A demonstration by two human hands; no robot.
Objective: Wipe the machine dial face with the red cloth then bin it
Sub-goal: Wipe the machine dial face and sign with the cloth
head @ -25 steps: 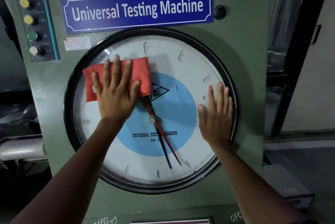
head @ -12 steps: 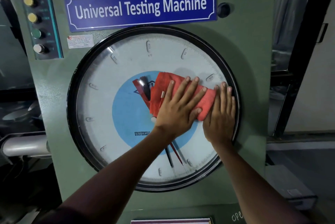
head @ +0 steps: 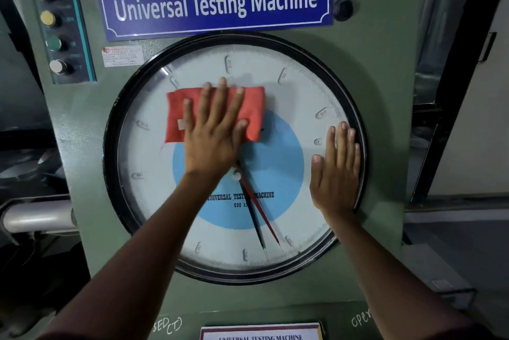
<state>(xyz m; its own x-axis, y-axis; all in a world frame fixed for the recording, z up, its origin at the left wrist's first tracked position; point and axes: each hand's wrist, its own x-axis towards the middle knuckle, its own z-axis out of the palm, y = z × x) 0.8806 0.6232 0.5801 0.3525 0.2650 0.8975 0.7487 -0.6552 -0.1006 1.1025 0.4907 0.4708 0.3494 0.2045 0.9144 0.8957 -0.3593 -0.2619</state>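
The big round dial face (head: 289, 86) of the green testing machine fills the middle of the view, white with a blue centre and black and red needles. A folded red cloth (head: 256, 108) lies flat on the upper left of the glass. My left hand (head: 214, 136) presses on the cloth with fingers spread and pointing up. My right hand (head: 336, 171) rests flat and bare on the right edge of the dial, against the black rim (head: 110, 147).
A blue "Universal Testing Machine" sign (head: 217, 3) sits above the dial. A panel with several round buttons (head: 57, 31) is at the upper left. A grey pipe (head: 38, 215) sticks out at the left. A dark door frame (head: 451, 78) stands at the right.
My left hand has swept the red cloth from the right of the dial's centre back up to the upper left. My right hand has stayed on the dial's right edge.
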